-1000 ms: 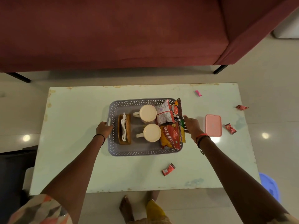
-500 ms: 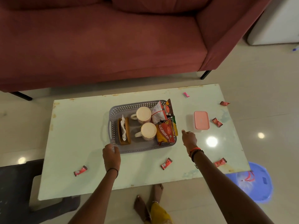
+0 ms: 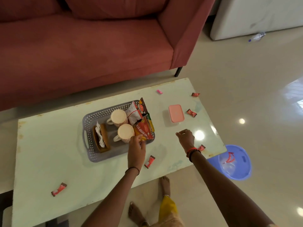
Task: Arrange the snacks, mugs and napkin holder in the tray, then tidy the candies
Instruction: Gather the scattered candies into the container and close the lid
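Touching the orange snack packet (image 3: pixel 143 131) in the tray (image 3: pixel 85 122), the left hand (image 3: pixel 136 148) has an unclear grip; the right hand (image 3: pixel 186 136) hovers loosely curled, holding nothing.

Both arms were stretched forward and seen bare along their whole length. The left hand (image 3: pixel 136 149) was held palm down, its fingers (image 3: pixel 139 139) extended ahead. The right hand (image 3: pixel 186 137) was held well apart to the right, back turned up, fingers loosely curled downward.

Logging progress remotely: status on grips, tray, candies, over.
Left grip at snack packets, hold unclear. Right grip empty above table. Mugs, napkin holder in tray. Candies scattered, pink box shut.
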`<state>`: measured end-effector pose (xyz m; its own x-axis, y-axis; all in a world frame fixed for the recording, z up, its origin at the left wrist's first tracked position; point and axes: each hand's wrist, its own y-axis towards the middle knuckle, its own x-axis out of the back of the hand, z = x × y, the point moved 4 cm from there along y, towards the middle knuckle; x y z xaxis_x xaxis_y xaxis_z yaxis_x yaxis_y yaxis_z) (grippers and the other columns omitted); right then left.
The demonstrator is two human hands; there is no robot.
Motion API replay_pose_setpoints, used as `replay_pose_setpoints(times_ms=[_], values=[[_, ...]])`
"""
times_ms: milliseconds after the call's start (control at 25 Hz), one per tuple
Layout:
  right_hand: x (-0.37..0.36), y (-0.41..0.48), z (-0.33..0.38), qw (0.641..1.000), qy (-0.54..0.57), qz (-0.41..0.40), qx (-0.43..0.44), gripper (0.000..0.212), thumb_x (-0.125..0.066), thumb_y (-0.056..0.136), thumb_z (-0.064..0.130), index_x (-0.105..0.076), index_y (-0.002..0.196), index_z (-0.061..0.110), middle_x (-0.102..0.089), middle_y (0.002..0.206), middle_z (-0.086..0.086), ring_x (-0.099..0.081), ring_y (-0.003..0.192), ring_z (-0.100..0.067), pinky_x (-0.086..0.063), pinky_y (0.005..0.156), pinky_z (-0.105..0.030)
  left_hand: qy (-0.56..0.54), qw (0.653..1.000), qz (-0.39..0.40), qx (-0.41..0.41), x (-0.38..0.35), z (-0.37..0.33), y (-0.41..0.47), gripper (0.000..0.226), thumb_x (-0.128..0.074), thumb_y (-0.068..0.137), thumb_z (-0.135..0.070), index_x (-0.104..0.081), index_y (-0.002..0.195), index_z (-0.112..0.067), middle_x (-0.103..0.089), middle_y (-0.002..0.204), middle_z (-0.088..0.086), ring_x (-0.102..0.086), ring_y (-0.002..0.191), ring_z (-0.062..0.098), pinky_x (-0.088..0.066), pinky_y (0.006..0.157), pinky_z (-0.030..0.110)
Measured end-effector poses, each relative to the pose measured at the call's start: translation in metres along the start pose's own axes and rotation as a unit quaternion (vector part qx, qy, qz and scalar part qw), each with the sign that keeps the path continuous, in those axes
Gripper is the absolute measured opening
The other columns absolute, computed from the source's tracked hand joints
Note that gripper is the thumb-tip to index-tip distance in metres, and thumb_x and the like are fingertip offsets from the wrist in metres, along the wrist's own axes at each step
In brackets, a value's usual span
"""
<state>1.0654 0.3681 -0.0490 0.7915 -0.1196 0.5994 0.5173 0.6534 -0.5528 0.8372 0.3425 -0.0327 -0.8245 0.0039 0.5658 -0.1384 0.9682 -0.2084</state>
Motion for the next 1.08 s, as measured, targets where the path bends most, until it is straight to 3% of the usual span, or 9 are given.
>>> replay_pose_setpoints(times_ms=[120, 200, 280, 360, 520, 640, 800, 960, 1080], values=[[0.009, 0.026, 0.004, 0.998, -0.041, 0.000, 0.040, 0.015, -0.056, 0.088, 0.005, -0.062, 0.092, -0.007, -0.067, 0.102, -0.019, -0.063, 0.098, -0.034, -0.048, 0.077, -0.032, 0.018, 0.996, 0.076, -0.049, -0.047, -0.032, 0.013, 0.026, -0.043, 0.094, -0.010, -0.055, 0.117, -0.012, -0.057, 0.122, 0.007, -0.055, 0.112, 0.020, -0.052, 0.090, 0.034], [0.011, 0.044, 0.011, 0.993, -0.090, 0.003, 0.075, 0.016, -0.047, 0.089, 0.002, -0.061, 0.088, -0.004, -0.067, 0.100, -0.021, -0.063, 0.092, -0.035, -0.050, 0.076, -0.037, 0.044, 0.992, 0.105, -0.058, -0.078, -0.045, 0.029, 0.035, -0.039, 0.091, 0.003, -0.053, 0.120, -0.009, -0.055, 0.123, 0.008, -0.053, 0.116, 0.020, -0.048, 0.096, 0.031], [0.006, 0.055, 0.022, 0.980, -0.150, 0.013, 0.132, 0.019, -0.043, 0.090, 0.000, -0.062, 0.092, 0.000, -0.066, 0.106, -0.023, -0.063, 0.092, -0.034, -0.050, 0.077, -0.037, 0.038, 0.993, 0.113, -0.004, -0.101, -0.047, 0.048, 0.048, -0.034, 0.084, 0.016, -0.049, 0.125, -0.005, -0.054, 0.125, 0.013, -0.052, 0.119, 0.023, -0.042, 0.096, 0.027], [-0.003, 0.074, 0.030, 0.959, -0.202, 0.036, 0.194, 0.025, -0.046, 0.092, 0.000, -0.061, 0.113, 0.000, -0.061, 0.120, -0.021, -0.060, 0.106, -0.035, -0.052, 0.089, -0.040, 0.012, 0.990, 0.119, 0.076, -0.131, -0.044, 0.067, 0.053, -0.032, 0.082, 0.020, -0.045, 0.128, -0.002, -0.051, 0.129, 0.018, -0.051, 0.120, 0.027, -0.040, 0.098, 0.029], [-0.024, 0.102, 0.039, 0.904, -0.323, 0.078, 0.268, 0.036, -0.054, 0.094, 0.012, -0.048, 0.127, -0.004, -0.048, 0.129, -0.019, -0.048, 0.119, -0.033, -0.051, 0.094, -0.041, -0.038, 0.968, 0.138, 0.208, -0.175, -0.037, 0.101, 0.051, -0.034, 0.087, 0.013, -0.039, 0.136, 0.000, -0.049, 0.136, 0.020, -0.049, 0.125, 0.030, -0.038, 0.103, 0.033], [-0.031, 0.114, 0.038, 0.866, -0.395, 0.077, 0.297, 0.044, -0.058, 0.092, 0.014, -0.046, 0.129, -0.006, -0.045, 0.130, -0.021, -0.045, 0.119, -0.033, -0.045, 0.101, -0.037, -0.049, 0.957, 0.158, 0.238, -0.193, -0.036, 0.121, 0.042, -0.038, 0.092, 0.003, -0.045, 0.133, -0.003, -0.053, 0.135, 0.017, -0.050, 0.124, 0.031, -0.041, 0.104, 0.036], [-0.037, 0.118, 0.040, 0.839, -0.442, 0.062, 0.309, 0.032, -0.046, 0.091, -0.006, -0.051, 0.123, -0.006, -0.048, 0.122, -0.023, -0.048, 0.112, -0.035, -0.049, 0.096, -0.039, -0.049, 0.957, 0.153, 0.242, -0.202, -0.033, 0.136, 0.030, -0.044, 0.090, -0.007, -0.068, 0.107, -0.007, -0.068, 0.114, 0.018, -0.061, 0.100, 0.034, -0.044, 0.074, 0.031], [-0.039, 0.121, 0.046, 0.821, -0.475, 0.072, 0.307, 0.029, -0.054, 0.089, -0.003, -0.055, 0.118, -0.003, -0.050, 0.116, -0.020, -0.050, 0.107, -0.033, -0.053, 0.088, -0.037, -0.097, 0.938, 0.123, 0.310, -0.202, -0.026, 0.144, 0.024, -0.052, 0.086, -0.008, -0.072, 0.097, -0.001, -0.070, 0.108, 0.023, -0.064, 0.093, 0.033, -0.051, 0.086, 0.041], [-0.043, 0.123, 0.051, 0.808, -0.497, 0.084, 0.304, 0.026, -0.054, 0.091, 0.002, -0.057, 0.116, -0.003, -0.049, 0.116, -0.020, -0.049, 0.107, -0.033, -0.053, 0.085, -0.036, -0.021, 0.944, 0.132, 0.301, -0.202, -0.026, 0.147, 0.026, -0.050, 0.089, -0.015, -0.068, 0.078, 0.001, -0.072, 0.098, 0.024, -0.052, 0.061, 0.017, -0.040, 0.056, 0.027]])
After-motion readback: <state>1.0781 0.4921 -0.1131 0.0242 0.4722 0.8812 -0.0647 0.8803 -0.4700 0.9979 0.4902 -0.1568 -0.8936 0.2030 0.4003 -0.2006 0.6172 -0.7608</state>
